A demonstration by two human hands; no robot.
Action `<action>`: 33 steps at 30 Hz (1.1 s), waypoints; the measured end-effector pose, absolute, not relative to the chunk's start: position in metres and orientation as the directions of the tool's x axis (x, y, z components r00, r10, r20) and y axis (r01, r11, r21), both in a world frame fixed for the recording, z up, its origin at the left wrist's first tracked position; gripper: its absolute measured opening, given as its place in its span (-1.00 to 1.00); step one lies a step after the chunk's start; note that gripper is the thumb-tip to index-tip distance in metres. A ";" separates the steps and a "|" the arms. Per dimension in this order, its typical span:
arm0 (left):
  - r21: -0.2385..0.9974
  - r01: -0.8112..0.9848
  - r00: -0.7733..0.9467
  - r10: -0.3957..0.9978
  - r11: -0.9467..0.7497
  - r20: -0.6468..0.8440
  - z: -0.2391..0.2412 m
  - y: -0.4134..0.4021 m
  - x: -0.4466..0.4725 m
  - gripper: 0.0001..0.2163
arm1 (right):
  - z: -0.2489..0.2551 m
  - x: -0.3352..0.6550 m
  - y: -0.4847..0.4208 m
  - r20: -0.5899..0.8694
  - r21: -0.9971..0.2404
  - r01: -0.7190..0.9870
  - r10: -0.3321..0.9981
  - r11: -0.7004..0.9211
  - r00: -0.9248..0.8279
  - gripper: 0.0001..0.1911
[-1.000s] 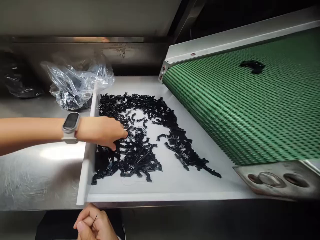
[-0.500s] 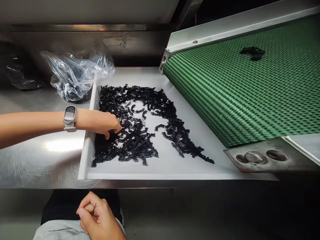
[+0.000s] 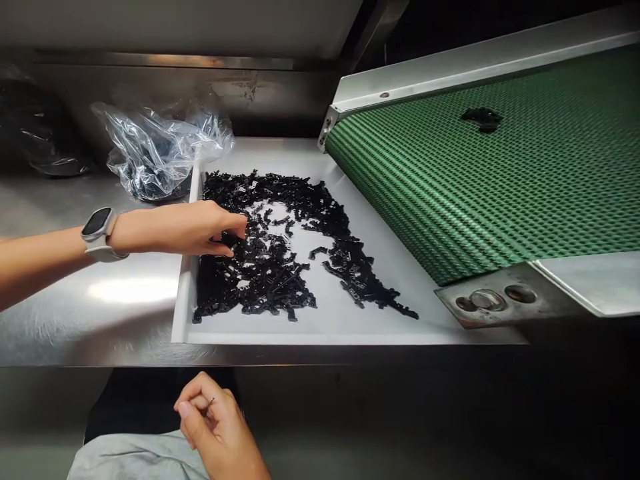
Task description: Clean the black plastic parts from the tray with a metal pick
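Black plastic parts (image 3: 280,267) lie heaped under and beyond the left hand (image 3: 200,228), whose fingertips pinch one piece; the right hand (image 3: 215,427), nearer, curls around something tiny, unidentifiable.

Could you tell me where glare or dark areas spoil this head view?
Head view: a bright glare patch on the steel table beside the left hand; highlights on the clear plastic bag; upper right and area under the table near the right hand are dark.
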State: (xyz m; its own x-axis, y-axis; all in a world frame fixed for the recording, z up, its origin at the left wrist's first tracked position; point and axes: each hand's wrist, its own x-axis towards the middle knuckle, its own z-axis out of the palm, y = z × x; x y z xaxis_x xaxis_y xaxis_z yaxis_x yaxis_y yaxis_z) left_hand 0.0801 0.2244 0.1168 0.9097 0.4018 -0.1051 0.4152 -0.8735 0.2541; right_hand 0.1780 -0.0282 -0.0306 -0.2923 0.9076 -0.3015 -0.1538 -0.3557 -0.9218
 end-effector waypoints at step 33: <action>0.579 0.365 0.861 0.501 -0.729 0.088 0.103 0.164 0.067 -0.85 | 0.048 0.243 0.057 0.092 -0.970 0.242 0.969 0.036 0.227 -0.92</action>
State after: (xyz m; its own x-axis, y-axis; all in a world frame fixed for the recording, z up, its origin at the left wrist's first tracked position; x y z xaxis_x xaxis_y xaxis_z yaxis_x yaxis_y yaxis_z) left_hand 0.0673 0.1642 0.1026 0.8607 0.5014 0.0880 0.3655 -0.7290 0.5787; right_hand 0.2434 0.0568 0.0478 0.2274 0.9694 0.0924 0.2417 0.0357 -0.9697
